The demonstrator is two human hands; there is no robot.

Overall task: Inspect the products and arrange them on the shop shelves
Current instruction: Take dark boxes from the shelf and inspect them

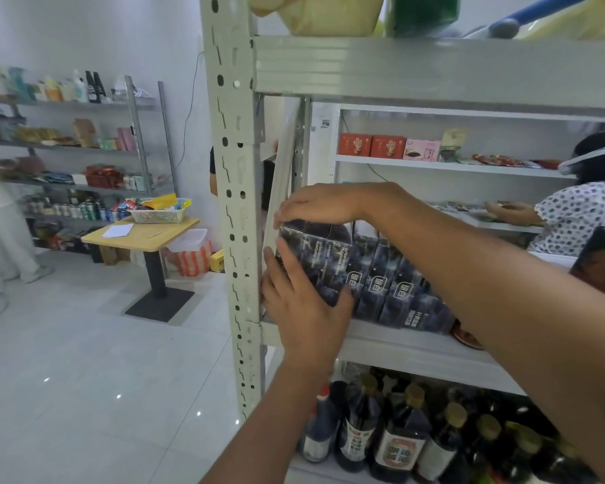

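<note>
Two hands, both mine, grip one dark box point(323, 260) at the left end of the middle shelf point(399, 347), just beside the upright post point(233, 204). My right hand point(316, 204) lies over the box's top, fingers point(283, 216) curled down its left edge. My left hand point(304, 302) clasps its lower front, thumb across the face. Matching boxes point(392, 284) stand in a row touching its right side. Dark bottles point(399, 438) stand beneath.

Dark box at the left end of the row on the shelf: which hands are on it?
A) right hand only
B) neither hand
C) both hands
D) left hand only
C: the left hand holds the lower front of the dark box and the right hand grips its top.
</note>
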